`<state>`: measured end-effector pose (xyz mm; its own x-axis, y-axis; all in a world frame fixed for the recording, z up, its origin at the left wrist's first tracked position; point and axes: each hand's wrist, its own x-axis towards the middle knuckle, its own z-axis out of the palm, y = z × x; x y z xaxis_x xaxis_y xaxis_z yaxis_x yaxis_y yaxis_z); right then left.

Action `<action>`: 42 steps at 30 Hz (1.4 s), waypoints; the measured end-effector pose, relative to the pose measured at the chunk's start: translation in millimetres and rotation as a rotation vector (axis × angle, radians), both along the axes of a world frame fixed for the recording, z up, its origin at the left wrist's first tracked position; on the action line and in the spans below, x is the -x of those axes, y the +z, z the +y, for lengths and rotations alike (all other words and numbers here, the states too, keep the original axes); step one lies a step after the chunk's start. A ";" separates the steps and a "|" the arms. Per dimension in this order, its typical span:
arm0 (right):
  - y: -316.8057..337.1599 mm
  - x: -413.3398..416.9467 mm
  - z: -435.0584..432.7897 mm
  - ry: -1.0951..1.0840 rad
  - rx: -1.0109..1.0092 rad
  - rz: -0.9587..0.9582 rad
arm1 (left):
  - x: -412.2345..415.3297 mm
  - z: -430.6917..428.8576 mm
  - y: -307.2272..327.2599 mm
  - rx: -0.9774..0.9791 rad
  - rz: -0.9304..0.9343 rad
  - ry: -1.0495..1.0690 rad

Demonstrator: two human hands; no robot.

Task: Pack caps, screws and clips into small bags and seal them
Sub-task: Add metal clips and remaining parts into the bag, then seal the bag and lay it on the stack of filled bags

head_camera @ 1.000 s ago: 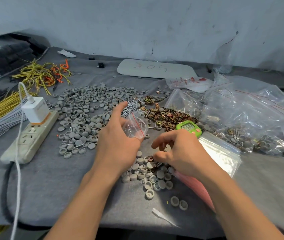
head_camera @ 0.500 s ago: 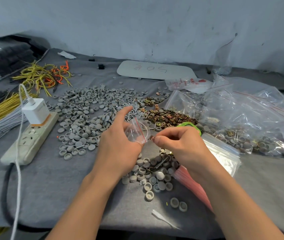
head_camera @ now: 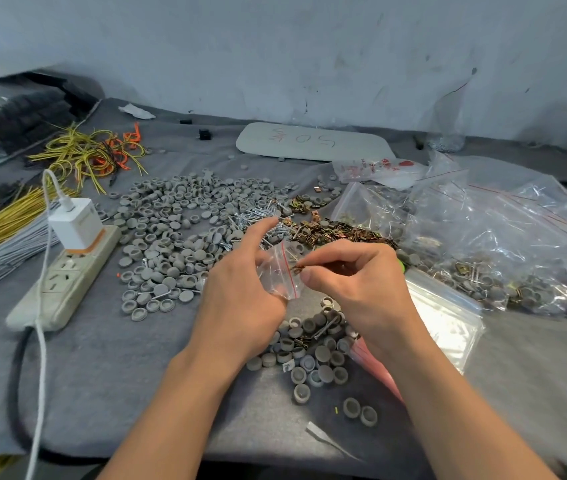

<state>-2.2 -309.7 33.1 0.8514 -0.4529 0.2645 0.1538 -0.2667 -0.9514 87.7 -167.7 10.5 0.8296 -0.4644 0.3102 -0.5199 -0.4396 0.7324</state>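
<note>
Right hand (head_camera: pixel 354 282) has come up off the near pile of caps (head_camera: pixel 313 355), where it was picking a second ago. It now sits at the mouth of the small bag (head_camera: pixel 280 275), thumb and forefinger pinching a brass clip (head_camera: pixel 297 270) right at the red zip edge. Left hand (head_camera: pixel 240 299) grips the small bag from its left side, index finger stuck out past the top, bag held up off the counter (head_camera: pixel 102 375) between the two hands; it has barely moved over the last second. Bag mouth looks held open, but can't tell if anything is already inside, plastic too clear and blurred. Judgement: step in hand is dropping the clip in; it is at the opening, not clearly inside yet. Sealing not begun. Supply lies loose on the counter: big cap pile (head_camera: pixel 171 230) at left, screws (head_camera: pixel 257 216) behind the left hand, loose clips (head_camera: pixel 340 232) behind the right hand. Filled bags (head_camera: pixel 482 244) heaped at right, flat stack of empty bags (head_camera: pixel 444 317) just beside the right wrist. Risk: clip snags on the zip lip and falls back onto the near pile.
</note>
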 end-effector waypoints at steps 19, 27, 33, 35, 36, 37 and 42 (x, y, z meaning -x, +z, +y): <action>-6.4 -1.3 17.1 -0.197 -0.031 -0.040 | 13.4 -4.7 18.8 0.155 -0.090 -0.017; 8.3 -3.1 2.7 -0.123 -0.219 -0.202 | 1.0 1.2 31.4 0.839 0.416 -0.091; 5.0 -7.1 12.2 -0.065 -0.209 -0.092 | -2.5 7.0 31.4 0.875 0.519 -0.055; 4.3 -7.7 12.1 -0.090 -0.209 -0.072 | -3.6 9.7 31.5 0.841 0.543 -0.027; 4.6 -7.6 11.7 -0.102 -0.213 -0.071 | -4.5 11.3 31.5 0.825 0.549 -0.012; 5.2 -7.8 11.5 -0.110 -0.223 -0.074 | -5.5 12.9 31.8 0.808 0.552 0.004; 9.5 -7.1 13.2 -0.086 -0.295 -0.083 | -9.8 22.5 34.7 0.732 0.558 0.032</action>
<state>4.9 -296.5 42.6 0.7879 -0.5895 0.1781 0.2228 0.0032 -0.9749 97.5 -145.2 45.2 0.9563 -0.2843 0.0687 -0.0034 0.2243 0.9745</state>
